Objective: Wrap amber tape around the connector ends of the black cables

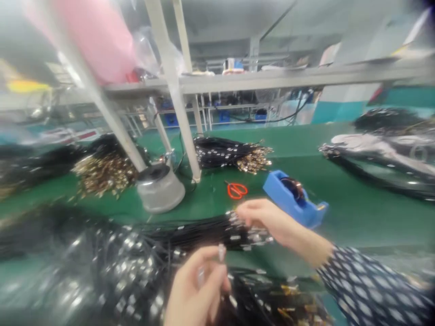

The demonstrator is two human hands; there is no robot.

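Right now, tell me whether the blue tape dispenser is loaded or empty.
Loaded: a brownish roll sits in the blue tape dispenser, just beyond the right hand.

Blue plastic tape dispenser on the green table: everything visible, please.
The blue, plastic-looking tape dispenser sits diagonally on the green tabletop, its low front end towards the right and nearer the camera. A shiny, brownish tape roll sits in it; a small yellowish patch marks the front tip. The bare right hand and forearm overlap its near edge in view; contact can't be told. Blur hides finer detail.
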